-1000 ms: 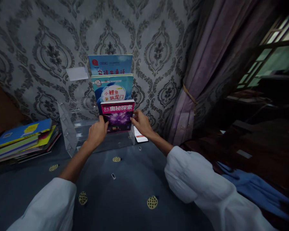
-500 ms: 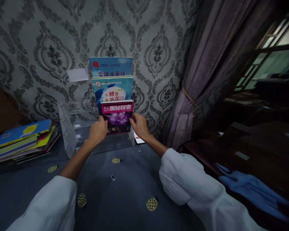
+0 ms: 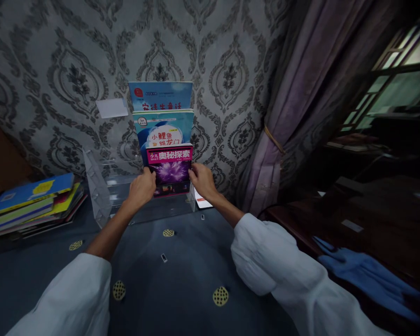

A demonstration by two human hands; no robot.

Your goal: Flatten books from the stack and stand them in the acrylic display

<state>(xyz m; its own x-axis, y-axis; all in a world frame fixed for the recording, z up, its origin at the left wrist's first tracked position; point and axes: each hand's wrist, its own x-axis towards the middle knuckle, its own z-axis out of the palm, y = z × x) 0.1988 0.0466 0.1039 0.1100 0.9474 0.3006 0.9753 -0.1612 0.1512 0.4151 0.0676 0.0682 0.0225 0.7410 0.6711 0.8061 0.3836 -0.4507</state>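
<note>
Between my two hands a book [image 3: 171,171] with a pink title band and a purple burst on its cover stands upright at the front tier of a clear acrylic rack [image 3: 98,186]. My left hand [image 3: 143,185] pinches its left edge, and my right hand [image 3: 201,178] grips its right edge. Behind it rises a blue book with a white circle [image 3: 164,123] on the cover. A taller light-blue book [image 3: 161,93] stands at the very back. The bottom of the pink book meets the rack; its exact seating is hard to make out.
A pile of books [image 3: 35,200] lies left of the rack. A white-screened object [image 3: 203,200] sits just behind my right wrist. The patterned wall [image 3: 227,60] is close behind, a tied curtain [image 3: 262,163] to the right. Blue cloth [image 3: 364,275] lies on the dark furniture at right.
Almost nothing differs. Both hands keep their hold on the pink-banded book, whose cover tilts very slightly; the other books and the rack stay in place.
</note>
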